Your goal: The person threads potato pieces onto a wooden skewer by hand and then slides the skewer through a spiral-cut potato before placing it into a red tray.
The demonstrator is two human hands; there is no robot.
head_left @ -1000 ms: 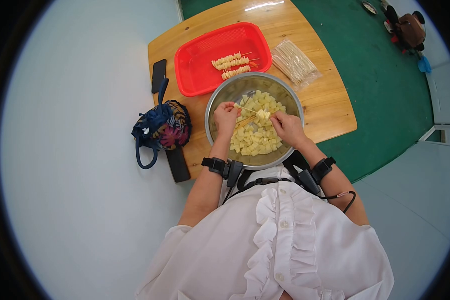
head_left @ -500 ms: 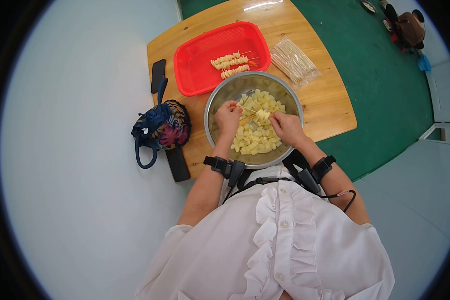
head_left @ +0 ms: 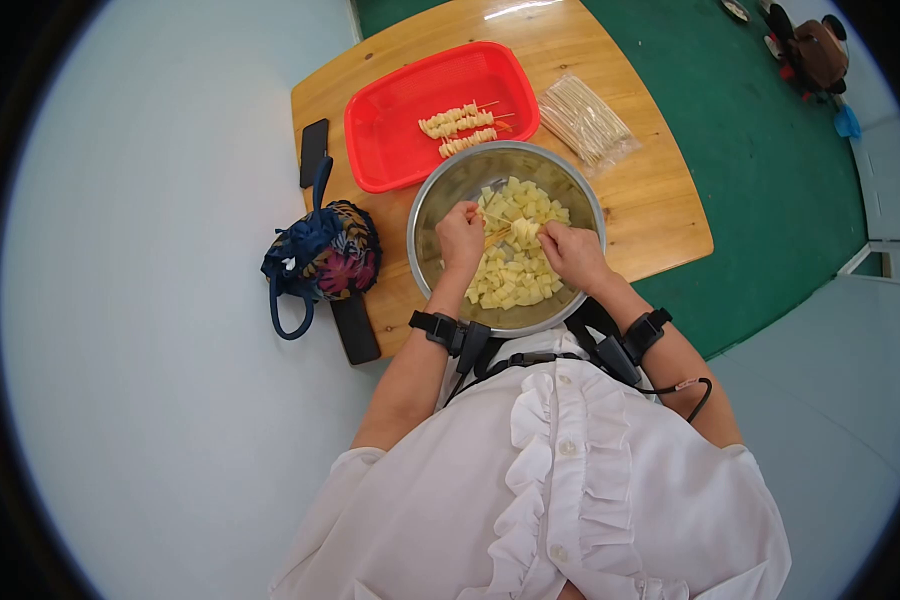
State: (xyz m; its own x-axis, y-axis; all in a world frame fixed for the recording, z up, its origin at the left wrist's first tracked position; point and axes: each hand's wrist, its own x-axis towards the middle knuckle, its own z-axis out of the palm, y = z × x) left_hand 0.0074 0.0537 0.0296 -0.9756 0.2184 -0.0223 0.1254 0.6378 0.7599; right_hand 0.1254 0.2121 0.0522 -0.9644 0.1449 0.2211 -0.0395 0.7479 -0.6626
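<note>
Over a steel bowl (head_left: 420, 215) of pale yellow potato pieces (head_left: 515, 280), both my hands are closed. My right hand (head_left: 575, 253) grips a bamboo skewer whose near part carries a bunch of thin potato slices (head_left: 525, 233). The bare end of that skewer points left, towards the pinched fingertips of my left hand (head_left: 459, 238). A few loose bamboo skewers (head_left: 496, 238) stick out from my left palm, above the potato pieces. Whether the left fingertips also hold a potato slice is too small to tell.
Beyond the bowl, a red plastic basket (head_left: 380, 150) holds several loaded skewers (head_left: 457, 125). A plastic bag of skewers (head_left: 588, 122) lies at the right. Along the left edge are a phone (head_left: 314, 152), a flowered bag (head_left: 330, 250) and a black flat object (head_left: 356, 330).
My left hand has turned slightly, its fingertips now nearer the skewer's bare end. My right hand stays in nearly the same place with the loaded skewer.
</note>
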